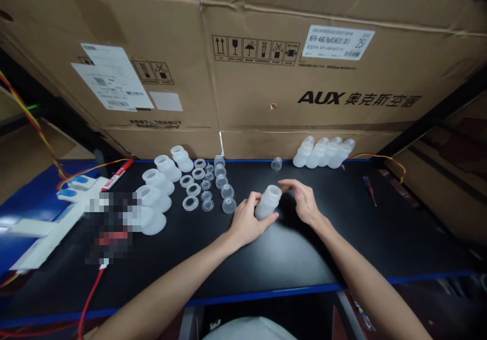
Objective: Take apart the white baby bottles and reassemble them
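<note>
A translucent white baby bottle without a top stands on the black table in front of me, tilted slightly to the right. My left hand wraps round its body from the left, thumb in front. Just right of the bottle's mouth is my right hand, its index finger stretched toward the rim and nothing visible in it. Whether that fingertip touches the bottle I cannot tell. A clear dome cap lies behind the bottle.
Left of my hands lie several collar rings, nipples and clear caps in columns, beside several open bottles. Several capped bottles stand at back right. A screwdriver lies right; a cardboard box walls the back.
</note>
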Tool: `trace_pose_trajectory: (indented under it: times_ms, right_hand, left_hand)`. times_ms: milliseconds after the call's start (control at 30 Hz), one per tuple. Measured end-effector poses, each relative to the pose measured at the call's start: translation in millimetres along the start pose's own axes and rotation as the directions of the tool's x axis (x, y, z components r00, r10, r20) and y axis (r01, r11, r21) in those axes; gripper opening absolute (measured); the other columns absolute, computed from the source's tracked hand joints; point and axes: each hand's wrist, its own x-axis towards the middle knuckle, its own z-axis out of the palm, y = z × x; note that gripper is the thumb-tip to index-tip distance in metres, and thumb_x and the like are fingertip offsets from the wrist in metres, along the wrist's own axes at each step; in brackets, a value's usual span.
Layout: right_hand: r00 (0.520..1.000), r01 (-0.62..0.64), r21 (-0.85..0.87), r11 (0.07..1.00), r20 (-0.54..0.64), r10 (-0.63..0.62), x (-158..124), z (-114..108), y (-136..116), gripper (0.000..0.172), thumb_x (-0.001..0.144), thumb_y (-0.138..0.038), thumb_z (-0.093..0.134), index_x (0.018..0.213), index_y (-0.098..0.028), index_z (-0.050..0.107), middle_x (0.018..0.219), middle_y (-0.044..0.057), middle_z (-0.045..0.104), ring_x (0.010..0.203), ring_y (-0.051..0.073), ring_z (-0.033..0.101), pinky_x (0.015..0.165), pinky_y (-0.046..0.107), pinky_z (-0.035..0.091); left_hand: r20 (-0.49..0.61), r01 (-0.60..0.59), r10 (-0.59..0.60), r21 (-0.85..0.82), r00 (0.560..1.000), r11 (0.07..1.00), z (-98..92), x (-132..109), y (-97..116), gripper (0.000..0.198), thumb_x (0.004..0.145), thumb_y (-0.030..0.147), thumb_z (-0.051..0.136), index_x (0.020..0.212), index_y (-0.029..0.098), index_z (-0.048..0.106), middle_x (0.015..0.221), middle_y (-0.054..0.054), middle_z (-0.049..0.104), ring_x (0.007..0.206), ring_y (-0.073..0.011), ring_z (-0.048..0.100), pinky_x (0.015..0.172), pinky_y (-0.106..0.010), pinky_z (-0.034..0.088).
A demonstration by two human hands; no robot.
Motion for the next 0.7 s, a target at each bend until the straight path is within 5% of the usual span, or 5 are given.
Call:
trace_pose_trajectory:
  times_ms: [100, 233, 533, 700]
  right_hand:
    - [0.997, 0.059, -0.05, 0.997, 0.054, -0.057, -5.6, -1.0, -11.4, 0.054, 0.109, -0.068, 0.047, 0.134, -0.024, 0.07, 0.101, 0.008, 0.076, 0.081, 0.023, 0.069, 0.075, 0.038, 0.053]
    - [0.999, 0.034, -0.155, 0.987, 0.002, -0.034, -6.8, 0.7, -22.7, 0.035, 0.1, -0.051, 0.075, 0.123, -0.024, 0.073, 0.085, 0.003, 0.073, 0.069, 0.019, 0.065, 0.067, 0.033, 0.053]
    - [0.991, 0.115, -0.047, 0.992, -0.059, -0.118, -4.2, -8.4, -32.4, 0.013, 0.103, -0.034, 0.068, 0.107, -0.025, 0.076, 0.087, 0.006, 0.076, 0.073, 0.021, 0.07, 0.071, 0.037, 0.058]
    - [0.997, -0.025, 0.034, 0.999, 0.074, 0.023, -4.0, -10.5, -31.0, 0.024, 0.108, -0.041, 0.061, 0.121, -0.025, 0.072, 0.109, 0.009, 0.079, 0.091, 0.024, 0.076, 0.085, 0.04, 0.063]
  left_hand:
    - [-0.006, -0.041, 0.041, 0.01, 0.999, 0.999, 0.4, -1.2, -0.2, 0.04, 0.083, 0.051, 0.086, 0.104, 0.025, 0.063, 0.106, -0.003, 0.08, 0.101, -0.028, 0.072, 0.091, -0.041, 0.051]
    - [-0.013, -0.122, 0.122, 0.015, 0.992, 0.992, 0.4, -2.5, 1.0, 0.032, 0.083, 0.047, 0.085, 0.099, 0.025, 0.069, 0.101, -0.003, 0.079, 0.096, -0.0262, 0.07, 0.092, -0.041, 0.05]
    - [0.138, -0.175, 0.184, -0.074, 0.973, 0.982, -11.9, -1.8, 11.2, 0.032, 0.09, 0.051, 0.075, 0.1, 0.021, 0.067, 0.095, -0.006, 0.073, 0.09, -0.0246, 0.065, 0.086, -0.038, 0.051]
    - [0.21, -0.126, 0.156, -0.148, 0.965, 0.981, -15.3, -0.2, 9.3, 0.031, 0.094, 0.05, 0.069, 0.099, 0.02, 0.065, 0.094, -0.006, 0.074, 0.086, -0.0237, 0.065, 0.083, -0.036, 0.051]
